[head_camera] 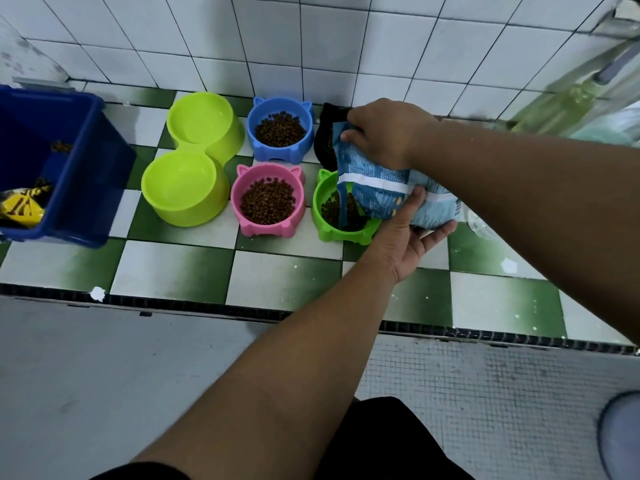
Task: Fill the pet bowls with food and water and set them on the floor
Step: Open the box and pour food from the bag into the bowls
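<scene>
A blue and white food bag (388, 188) is tipped over the green cat-eared bowl (320, 216), and brown kibble pours from its mouth into the bowl. My right hand (384, 133) grips the bag's upper edge. My left hand (405, 237) supports the bag from below, with the thumb on its front and the fingers under it. The blue bowl (259, 147) and the pink bowl (239, 216) each hold kibble. A black bowl (323, 140) sits mostly hidden behind the bag. The lime double bowl (221, 147) holds no kibble.
All bowls stand on a green and white checkered tile ledge (180, 268) against a white tiled wall. A dark blue bin (79, 188) with a yellow packet (20, 206) sits at the left. A clear plastic bottle (481, 226) lies at the right. Grey floor lies below the ledge.
</scene>
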`<action>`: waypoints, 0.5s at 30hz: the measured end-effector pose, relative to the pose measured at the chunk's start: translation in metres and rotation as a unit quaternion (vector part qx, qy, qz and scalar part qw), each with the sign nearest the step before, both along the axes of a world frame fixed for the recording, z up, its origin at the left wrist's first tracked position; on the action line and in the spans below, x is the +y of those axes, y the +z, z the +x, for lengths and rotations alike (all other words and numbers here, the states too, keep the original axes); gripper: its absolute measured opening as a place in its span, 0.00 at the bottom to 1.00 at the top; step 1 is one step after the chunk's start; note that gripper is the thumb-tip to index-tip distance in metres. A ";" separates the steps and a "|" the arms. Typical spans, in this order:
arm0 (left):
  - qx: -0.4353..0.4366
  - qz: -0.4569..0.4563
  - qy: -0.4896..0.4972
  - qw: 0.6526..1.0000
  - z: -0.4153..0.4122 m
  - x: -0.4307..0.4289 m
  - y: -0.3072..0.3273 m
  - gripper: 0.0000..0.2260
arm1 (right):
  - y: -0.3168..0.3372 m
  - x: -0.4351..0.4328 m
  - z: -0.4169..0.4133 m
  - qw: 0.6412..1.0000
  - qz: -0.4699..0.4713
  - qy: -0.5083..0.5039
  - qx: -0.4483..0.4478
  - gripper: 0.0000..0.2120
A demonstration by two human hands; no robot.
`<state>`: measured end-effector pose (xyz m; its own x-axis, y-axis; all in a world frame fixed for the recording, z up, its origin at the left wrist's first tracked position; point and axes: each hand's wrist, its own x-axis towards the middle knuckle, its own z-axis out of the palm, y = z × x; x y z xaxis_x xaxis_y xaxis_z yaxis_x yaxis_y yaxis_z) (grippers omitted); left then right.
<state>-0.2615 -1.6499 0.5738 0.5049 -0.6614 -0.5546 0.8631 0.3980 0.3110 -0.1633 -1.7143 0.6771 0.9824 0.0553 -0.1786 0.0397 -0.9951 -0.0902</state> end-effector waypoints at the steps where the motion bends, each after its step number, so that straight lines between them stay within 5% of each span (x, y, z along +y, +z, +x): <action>1: -0.006 0.008 -0.004 1.000 0.001 0.000 -0.001 0.12 | -0.001 -0.002 -0.001 1.000 0.005 -0.002 -0.007 0.13; 6: -0.052 0.086 -0.041 0.994 0.001 0.004 -0.001 0.22 | -0.006 -0.023 -0.020 0.996 0.070 -0.010 -0.056 0.14; 15: -0.116 0.155 -0.096 0.976 -0.006 0.008 -0.004 0.19 | -0.006 -0.056 -0.068 0.982 0.145 -0.045 -0.113 0.13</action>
